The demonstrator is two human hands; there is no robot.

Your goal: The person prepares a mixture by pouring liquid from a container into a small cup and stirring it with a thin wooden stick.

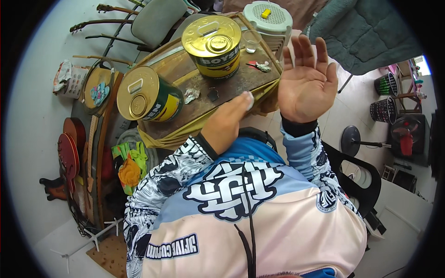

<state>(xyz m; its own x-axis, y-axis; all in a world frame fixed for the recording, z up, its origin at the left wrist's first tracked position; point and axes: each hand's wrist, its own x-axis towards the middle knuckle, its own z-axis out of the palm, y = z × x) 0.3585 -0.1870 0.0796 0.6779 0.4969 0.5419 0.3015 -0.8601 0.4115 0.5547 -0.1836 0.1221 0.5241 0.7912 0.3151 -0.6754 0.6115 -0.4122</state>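
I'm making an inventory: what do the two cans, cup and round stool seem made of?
Cans: probably glossy metal, given the shiny gold tops. Cup: clear glass or plastic; it's see-through. Stool: likely plastic, fairly matte, with a pale, perforated seat.

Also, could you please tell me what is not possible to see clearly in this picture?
In the head view:
White piece in the left hand: partly hidden by the fingers; full shape unclear.
Insides of the left can and right can: hidden by their lids.
Back of the right hand: hidden, the palm faces the camera.
Dark scrap on the table: too small to identify.
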